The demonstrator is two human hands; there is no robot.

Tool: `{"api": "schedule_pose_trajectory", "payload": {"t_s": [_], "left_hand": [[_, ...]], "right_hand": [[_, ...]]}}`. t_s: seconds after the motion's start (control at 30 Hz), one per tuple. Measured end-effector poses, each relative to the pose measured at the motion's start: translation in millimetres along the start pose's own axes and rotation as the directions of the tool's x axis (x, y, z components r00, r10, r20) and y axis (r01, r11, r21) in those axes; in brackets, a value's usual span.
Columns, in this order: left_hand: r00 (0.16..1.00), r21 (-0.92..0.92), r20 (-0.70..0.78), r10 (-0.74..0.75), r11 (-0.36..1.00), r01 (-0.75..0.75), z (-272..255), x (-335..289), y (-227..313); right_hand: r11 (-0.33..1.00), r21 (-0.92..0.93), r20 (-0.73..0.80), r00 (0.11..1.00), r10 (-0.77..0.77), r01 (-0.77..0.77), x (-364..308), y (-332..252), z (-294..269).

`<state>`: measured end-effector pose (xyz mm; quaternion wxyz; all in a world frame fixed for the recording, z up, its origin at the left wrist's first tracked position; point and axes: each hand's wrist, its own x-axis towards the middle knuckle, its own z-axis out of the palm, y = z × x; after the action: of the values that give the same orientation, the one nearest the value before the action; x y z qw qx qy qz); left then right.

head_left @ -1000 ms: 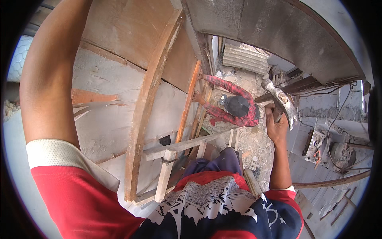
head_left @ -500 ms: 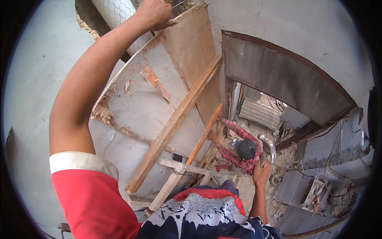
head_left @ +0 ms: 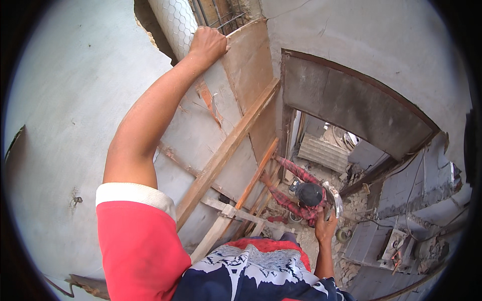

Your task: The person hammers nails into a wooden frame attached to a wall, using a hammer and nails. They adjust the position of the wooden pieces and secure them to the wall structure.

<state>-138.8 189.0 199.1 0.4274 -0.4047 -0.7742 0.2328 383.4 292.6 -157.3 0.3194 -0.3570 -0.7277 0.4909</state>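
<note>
High up, my left hand (head_left: 208, 45) is closed over the top edge of a large wooden panel (head_left: 246, 52), fingers curled behind it. My right hand (head_left: 325, 228), low and to the right, grips a claw hammer (head_left: 334, 199) whose shiny curved head shows above the fingers; most of its handle is hidden. A wooden batten (head_left: 228, 150) runs slantwise across the panel. Below, a co-worker in a dark cap (head_left: 309, 193) and a checked red shirt has both hands on an orange-brown plank (head_left: 257, 173) against the panel's lower part.
A wooden frame (head_left: 217, 235) stands just below me. Wire mesh around a pale column (head_left: 173, 25) and bare steel bars (head_left: 211, 14) rise behind the panel. On the right are a dark door-head board (head_left: 351, 100), broken block walls (head_left: 427, 175), hanging cables and rubble (head_left: 351, 236).
My left arm now appears lower and further right, its hand still at the panel's top edge. The hammer head has turned more upright in my right hand. The whole view has shifted.
</note>
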Motion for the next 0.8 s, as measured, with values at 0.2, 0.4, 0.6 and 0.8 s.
{"api": "schedule_pose_trajectory", "payload": {"t_s": [0.2, 0.4, 0.6, 0.8], "left_hand": [[0.996, 0.003, 0.077, -0.039, 0.999, 0.039, 0.1, 0.5, 1.7], [0.996, -0.027, -0.013, -0.092, 0.995, 0.092, 12.1, -2.7, 3.6], [0.997, -0.006, 0.033, -0.074, 0.997, 0.074, -15.5, -4.5, 14.2], [0.996, 0.128, 0.060, 0.058, 0.990, -0.065, -21.2, -13.0, -2.5]], "right_hand": [[0.994, 0.017, 0.019, 0.994, 0.104, -0.104, -21.6, -4.5, -17.6], [0.997, 0.073, -0.147, 0.989, -0.015, 0.026, -38.5, 12.5, -22.3], [0.995, 0.040, -0.193, 0.978, -0.082, 0.092, -45.6, 19.0, -28.9], [0.995, 0.012, -0.112, 0.989, 0.097, -0.096, -54.8, 43.1, -30.3]]}}
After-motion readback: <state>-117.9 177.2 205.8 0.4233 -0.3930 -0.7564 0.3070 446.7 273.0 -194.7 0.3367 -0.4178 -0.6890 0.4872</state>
